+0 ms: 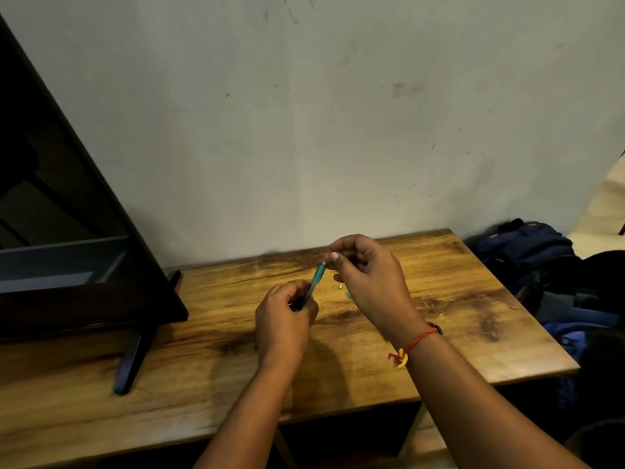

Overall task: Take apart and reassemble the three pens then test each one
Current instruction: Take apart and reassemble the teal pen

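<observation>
Hands: left hand [285, 311] curls round the near end of the teal pen [316, 277], right hand [367, 275] pinches its far tip, both above mid-table | Loose: small white piece [340, 285] and teal bit [348, 294] on the wooden table [473, 299] just right of the pen | Progress: I'd say one pen partly apart; other pens unseen, testing not yet done.

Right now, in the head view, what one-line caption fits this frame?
Left hand grips a teal pen low while the right hand pinches its top end above a wooden table.
</observation>
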